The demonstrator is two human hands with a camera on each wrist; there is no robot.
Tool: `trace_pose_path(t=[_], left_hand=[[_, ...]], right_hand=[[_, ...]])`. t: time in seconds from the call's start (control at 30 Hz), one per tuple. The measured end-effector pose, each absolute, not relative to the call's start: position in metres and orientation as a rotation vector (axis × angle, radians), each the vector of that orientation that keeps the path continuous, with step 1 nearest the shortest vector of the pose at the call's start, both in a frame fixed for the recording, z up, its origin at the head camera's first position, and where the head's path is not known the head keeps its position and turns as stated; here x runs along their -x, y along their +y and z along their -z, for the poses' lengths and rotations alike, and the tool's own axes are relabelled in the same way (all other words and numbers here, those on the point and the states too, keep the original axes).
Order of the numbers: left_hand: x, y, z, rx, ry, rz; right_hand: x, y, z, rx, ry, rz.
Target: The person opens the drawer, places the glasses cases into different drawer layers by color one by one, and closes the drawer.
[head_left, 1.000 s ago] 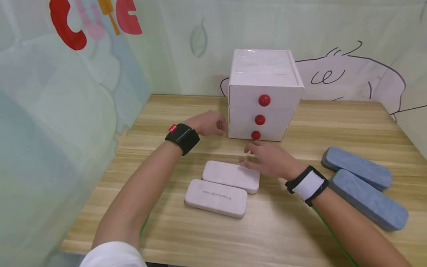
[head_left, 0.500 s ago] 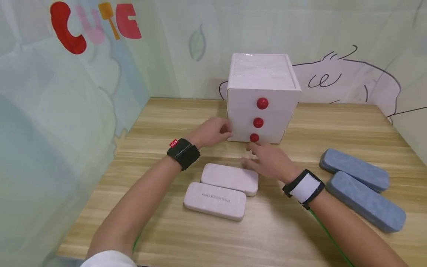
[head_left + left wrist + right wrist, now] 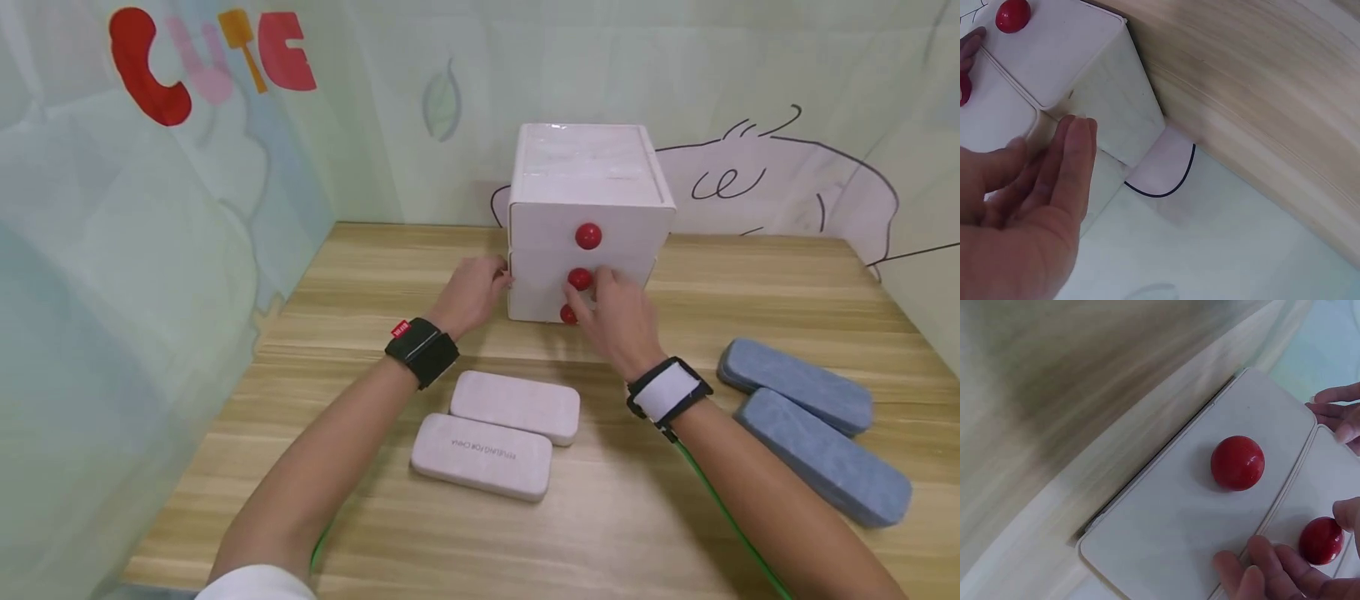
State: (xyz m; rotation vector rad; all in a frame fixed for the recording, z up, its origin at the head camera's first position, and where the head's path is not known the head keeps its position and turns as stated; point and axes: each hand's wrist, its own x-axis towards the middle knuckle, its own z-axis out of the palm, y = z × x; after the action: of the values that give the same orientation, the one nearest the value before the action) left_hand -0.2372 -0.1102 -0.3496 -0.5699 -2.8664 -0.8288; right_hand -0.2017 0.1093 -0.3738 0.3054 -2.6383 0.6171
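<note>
In the head view, a white three-drawer box (image 3: 555, 267) with red ball knobs stands at the back of the table. My right hand (image 3: 622, 321) is at its front, thumb and forefinger on either side of the middle red knob (image 3: 1321, 540). The other fingers of that hand lie close over the drawer front beside it. The lowest red knob (image 3: 1237, 463) sits free of my fingers. My left hand (image 3: 468, 296) is at the box's left side, its long fingers (image 3: 1075, 159) fairly straight along the side wall and the thumb near the front edge.
Two pale pink cases, the farther one (image 3: 515, 406) and the nearer one with lettering (image 3: 482, 457), lie in front of the box. Two blue cases, one (image 3: 798, 383) behind the other (image 3: 825, 458), lie at the right. A printed backdrop (image 3: 420, 175) stands behind the table.
My right hand has risen from beside the lowest knob to the middle one. My left hand has moved slightly to the right, up to the box's side. The cases have stayed put.
</note>
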Motion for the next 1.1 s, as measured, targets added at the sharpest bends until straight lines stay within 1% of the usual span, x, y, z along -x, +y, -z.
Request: trace_pose_path(t=[0.13,0.27,0.7,1.1], left_hand=[[0.2378,-0.1105,0.3495,0.628,-2.861,0.802],[0.2369,-0.11,0.35,0.634,-2.88,0.789],[0.2366,-0.1102,0.3482,0.652,-2.924,0.797],[0.2372,-0.1121,0.3454,0.679,-2.903,0.813]], right_hand=[[0.2045,0.1072,0.3729,-0.287,-2.606,-0.538],[0.2054,0.1057,0.3738,-0.295,-2.588,-0.502],[0.2077,0.1056,0.3802,-0.291,-2.562,-0.529],[0.2081,0.1055,0.3778,-0.339,-2.509,-0.531]])
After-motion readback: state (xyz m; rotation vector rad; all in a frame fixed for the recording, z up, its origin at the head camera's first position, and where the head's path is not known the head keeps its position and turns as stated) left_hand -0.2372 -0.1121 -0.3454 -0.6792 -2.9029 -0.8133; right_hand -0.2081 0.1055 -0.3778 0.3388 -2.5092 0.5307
